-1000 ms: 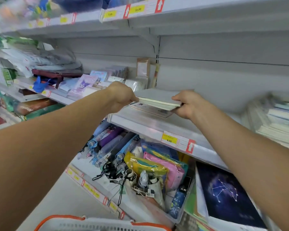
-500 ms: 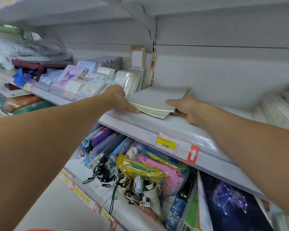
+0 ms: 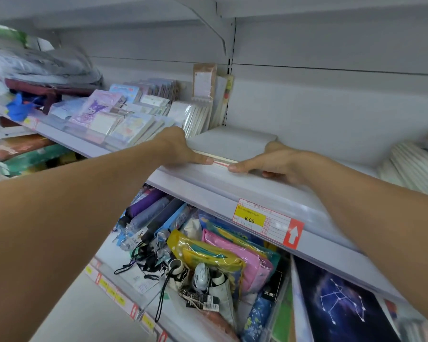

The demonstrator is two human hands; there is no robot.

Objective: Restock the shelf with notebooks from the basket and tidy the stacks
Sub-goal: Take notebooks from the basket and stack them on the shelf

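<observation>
A stack of grey-covered notebooks (image 3: 232, 141) lies flat on the middle shelf (image 3: 232, 191), just behind its clear front lip. My left hand (image 3: 178, 149) holds the stack's front left corner, thumb stretched along the front edge, fingers hidden beside the stack. At the front right corner my right hand (image 3: 274, 161) holds it the same way, thumb pointing left and fingers curled underneath at the lip. The two thumb tips nearly meet. The basket is out of view.
Packs of small notepads and stickers (image 3: 114, 117) fill the shelf to the left, with upright white packs (image 3: 195, 114) beside the stack. A blurred pale pile (image 3: 410, 164) sits at the right. Below are umbrellas (image 3: 148, 213), pouches (image 3: 220, 253) and a dark constellation notebook (image 3: 344, 304).
The stack, carried tilted above the shelf a second ago, has come down flat onto it. Both hands slid to its front corners. My view moved closer and the basket dropped out of sight.
</observation>
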